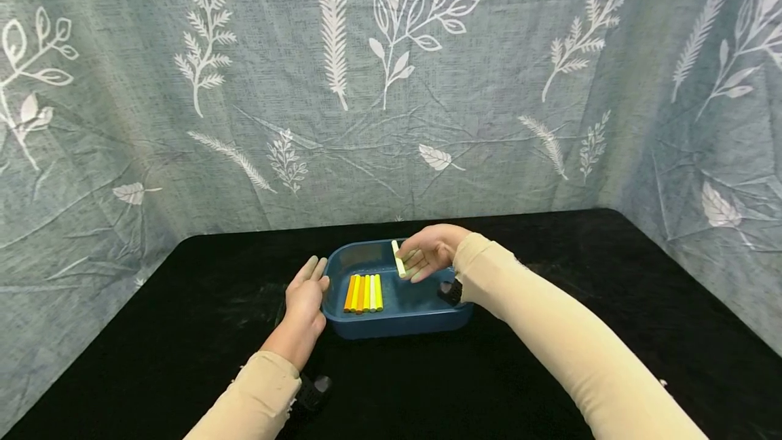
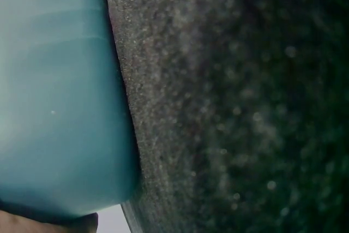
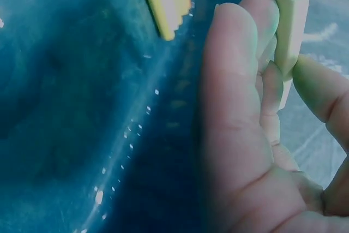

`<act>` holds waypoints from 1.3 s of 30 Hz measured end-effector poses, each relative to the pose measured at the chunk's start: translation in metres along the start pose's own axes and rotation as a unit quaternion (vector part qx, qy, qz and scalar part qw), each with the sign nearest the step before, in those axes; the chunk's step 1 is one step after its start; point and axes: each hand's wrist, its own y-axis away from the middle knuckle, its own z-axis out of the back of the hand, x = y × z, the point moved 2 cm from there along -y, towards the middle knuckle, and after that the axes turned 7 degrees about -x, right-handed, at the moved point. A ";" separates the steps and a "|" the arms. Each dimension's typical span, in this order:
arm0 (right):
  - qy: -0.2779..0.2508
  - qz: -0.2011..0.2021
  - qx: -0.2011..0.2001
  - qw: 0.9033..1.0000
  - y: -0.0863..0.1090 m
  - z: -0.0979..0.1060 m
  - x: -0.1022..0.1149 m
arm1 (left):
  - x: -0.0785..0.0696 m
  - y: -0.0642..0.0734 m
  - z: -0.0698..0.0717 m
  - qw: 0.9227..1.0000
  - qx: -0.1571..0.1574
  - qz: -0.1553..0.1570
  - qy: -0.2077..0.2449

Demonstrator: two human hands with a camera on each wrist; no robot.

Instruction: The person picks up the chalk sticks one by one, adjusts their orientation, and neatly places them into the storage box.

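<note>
My right hand (image 1: pixel 430 250) pinches a pale yellow chalk stick (image 1: pixel 398 259) between thumb and fingers, above the back of a blue tray (image 1: pixel 397 323). In the right wrist view the chalk stick (image 3: pixel 292 28) looks faceted, and greenish dust marks the fingertips. Several orange, yellow and pale chalk sticks (image 1: pixel 363 292) lie side by side in the tray's left part. Beside the tray's left wall is my left hand (image 1: pixel 307 301), fingers extended along the rim. The left wrist view shows the tray's outer wall (image 2: pixel 65 107) close up, with a bit of a finger at the bottom.
A black cloth (image 1: pixel 201 331) covers the table beneath the tray. Behind and at both sides hangs a grey-blue curtain (image 1: pixel 275 53) with white leaf prints. Dark wrist cameras sit at both cuffs, the right one (image 1: pixel 450 291) over the tray's right end.
</note>
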 end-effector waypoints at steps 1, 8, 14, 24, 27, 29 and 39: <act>0.003 -0.003 -0.001 1.000 -0.001 -0.001 0.000 | 0.000 0.000 -0.001 1.000 0.000 0.000 0.001; 0.037 -0.023 -0.009 0.999 -0.009 -0.008 -0.002 | -0.001 -0.001 -0.006 1.000 0.001 -0.004 0.005; 0.060 -0.045 -0.023 0.997 -0.015 -0.014 -0.009 | 0.000 0.000 -0.007 1.000 0.002 -0.008 0.007; 0.089 -0.068 -0.004 0.994 -0.023 -0.024 -0.017 | 0.001 0.003 -0.008 1.000 0.008 -0.010 0.009; 0.089 -0.069 -0.008 0.994 -0.023 -0.027 -0.017 | 0.002 0.003 -0.007 1.000 0.010 -0.008 0.006; 0.096 -0.072 -0.009 0.993 -0.024 -0.030 -0.015 | 0.001 0.002 -0.006 1.000 0.010 -0.006 0.006; 0.137 -0.060 -0.029 0.988 -0.029 -0.040 -0.012 | 0.001 0.001 -0.002 1.000 0.009 -0.004 0.002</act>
